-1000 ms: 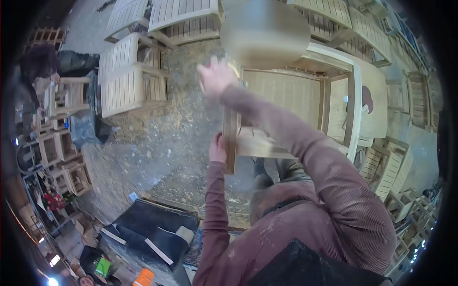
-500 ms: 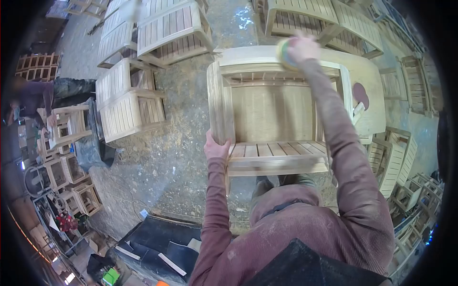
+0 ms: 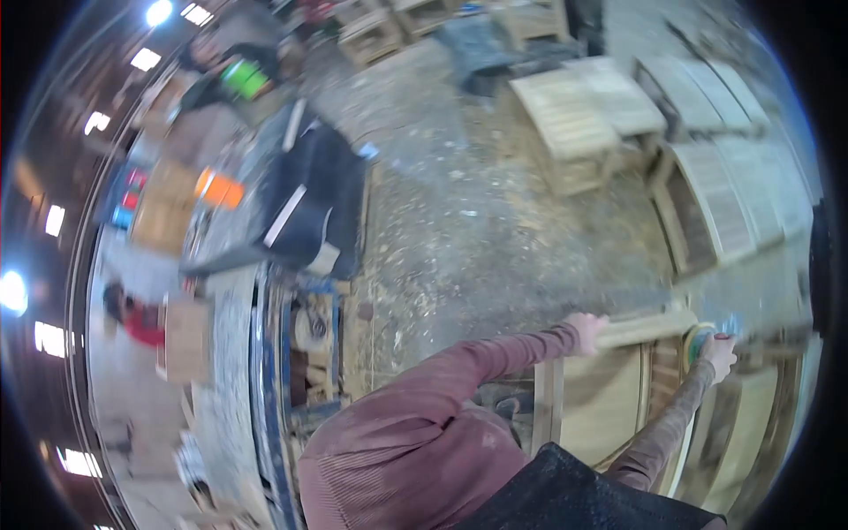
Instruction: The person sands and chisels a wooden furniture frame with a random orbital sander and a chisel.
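Note:
The wooden furniture frame [image 3: 649, 329], with slatted sides and a flat panel inside, lies at the lower right, cut across by my arms. My left hand [image 3: 586, 333] is closed around the end of its pale edge rail. At the rail's other end, my right hand [image 3: 718, 355] grips a round pad with a yellow and green rim [image 3: 696, 344], tilted against the frame's corner. Motion blur hides the pad's face and the exact kind of tool.
Slatted wooden pieces [image 3: 574, 110] stand on the stained floor [image 3: 459, 247]. A black-covered bench [image 3: 309, 194] holds pale strips, with an orange object [image 3: 219, 189] beyond it. Another person in red [image 3: 146, 322] is at the left, and one with something green [image 3: 245, 79] at the upper left.
My view has swung left, so the frame now appears at the lower right. The pad has moved along the frame to the corner nearer my left hand, which still holds the frame.

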`<state>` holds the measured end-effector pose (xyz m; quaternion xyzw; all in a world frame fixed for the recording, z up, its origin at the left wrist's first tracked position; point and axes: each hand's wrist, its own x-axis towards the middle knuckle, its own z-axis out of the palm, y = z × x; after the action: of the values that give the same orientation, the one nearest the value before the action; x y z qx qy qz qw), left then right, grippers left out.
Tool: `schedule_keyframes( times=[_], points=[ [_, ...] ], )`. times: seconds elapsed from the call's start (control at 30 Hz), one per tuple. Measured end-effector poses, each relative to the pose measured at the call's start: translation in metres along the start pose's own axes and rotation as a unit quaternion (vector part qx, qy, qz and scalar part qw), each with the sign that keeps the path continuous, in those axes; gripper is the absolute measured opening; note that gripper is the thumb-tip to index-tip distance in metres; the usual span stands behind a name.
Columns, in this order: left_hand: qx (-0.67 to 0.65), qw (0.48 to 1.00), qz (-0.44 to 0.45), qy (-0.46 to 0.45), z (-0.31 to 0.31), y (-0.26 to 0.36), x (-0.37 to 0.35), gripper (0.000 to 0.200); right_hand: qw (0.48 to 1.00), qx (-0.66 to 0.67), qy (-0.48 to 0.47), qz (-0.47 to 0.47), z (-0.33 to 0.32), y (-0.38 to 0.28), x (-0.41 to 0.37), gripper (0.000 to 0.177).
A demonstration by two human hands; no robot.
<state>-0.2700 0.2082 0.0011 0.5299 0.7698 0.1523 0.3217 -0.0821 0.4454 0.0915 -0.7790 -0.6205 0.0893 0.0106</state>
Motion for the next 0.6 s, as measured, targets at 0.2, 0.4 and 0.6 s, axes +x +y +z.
schedule_keyframes(
  times=[0.2,0.4,0.6],
  points=[
    [0.005,1.000,-0.006,-0.025,-0.018,0.013,-0.013,0.061,0.993,0.010,0.009,-0.120,0.015,-0.076,-0.002,0.034],
    [0.007,1.000,0.016,-0.006,-0.017,0.011,-0.015,0.058,1.000,0.010,0.019,-0.019,0.006,0.054,-0.011,0.051],
    [0.005,1.000,0.013,-0.016,-0.003,0.005,-0.006,0.057,0.985,-0.041,0.022,0.167,-0.009,0.265,-0.045,0.053]
  ],
)
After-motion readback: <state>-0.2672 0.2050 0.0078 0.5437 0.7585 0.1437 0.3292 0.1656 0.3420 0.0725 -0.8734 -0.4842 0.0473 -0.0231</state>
